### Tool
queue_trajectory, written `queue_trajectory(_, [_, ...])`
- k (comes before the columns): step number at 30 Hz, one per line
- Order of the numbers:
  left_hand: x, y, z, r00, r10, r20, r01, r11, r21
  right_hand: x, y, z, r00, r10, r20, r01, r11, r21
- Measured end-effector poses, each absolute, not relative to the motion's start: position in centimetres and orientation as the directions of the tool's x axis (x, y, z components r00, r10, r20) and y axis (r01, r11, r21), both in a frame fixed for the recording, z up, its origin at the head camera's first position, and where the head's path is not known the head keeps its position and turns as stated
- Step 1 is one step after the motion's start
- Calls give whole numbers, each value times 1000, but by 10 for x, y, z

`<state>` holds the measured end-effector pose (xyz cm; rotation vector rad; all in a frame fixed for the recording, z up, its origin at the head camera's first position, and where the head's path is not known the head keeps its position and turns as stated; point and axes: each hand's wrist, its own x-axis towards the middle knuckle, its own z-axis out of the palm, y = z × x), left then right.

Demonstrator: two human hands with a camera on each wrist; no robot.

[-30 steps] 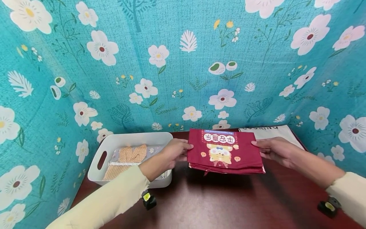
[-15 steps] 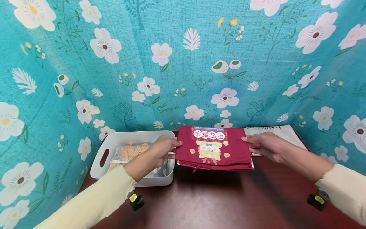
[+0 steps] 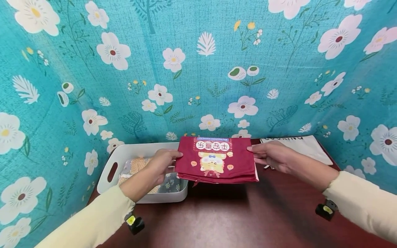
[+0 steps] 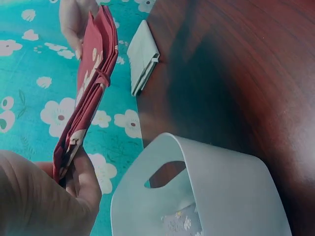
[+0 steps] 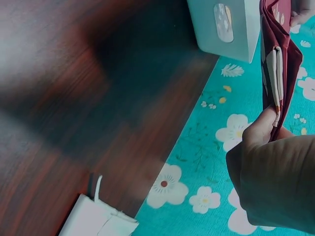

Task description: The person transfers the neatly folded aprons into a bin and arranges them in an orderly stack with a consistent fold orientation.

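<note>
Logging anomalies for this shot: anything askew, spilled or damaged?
Nothing visibly spilled or damaged. Mildly odd: the raised, dark-red folded cloth has its cartoon print upside down in the head view; a thin white strap sticks out loose from the white folded cloth lying on the dark-brown table.

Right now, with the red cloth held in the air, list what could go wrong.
The red cloth could unfold: the left hand and right hand grip only its ends, and its layers gape in the right wrist view. It might also catch on the bin, whose right end it overlaps in the head view.
</note>
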<state>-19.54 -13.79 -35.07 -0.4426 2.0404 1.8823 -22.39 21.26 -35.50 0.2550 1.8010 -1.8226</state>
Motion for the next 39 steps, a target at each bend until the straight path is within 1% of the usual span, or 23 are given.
queue_trajectory(14, [-191,-168,-347,-887,-52,-459,-462,112,880,-231,180,-358,-835,-262,-483,491,39,-870])
queue_trajectory(27, [-184,-194,-343,-888,-95,-450,-460,130,879,-236,149,-359,-827,-287,-482,498,22,-867])
queue_trajectory(33, [-182,-202,-345,-871,-118,-477,-490,133,862,-238,141,-363,-822,-296,-486,500,32,-865])
queue_trajectory(39, [-180,-211,-346,-863,-143,-485,-503,136,854,-238,129,-365,-823,-303,-481,501,13,-865])
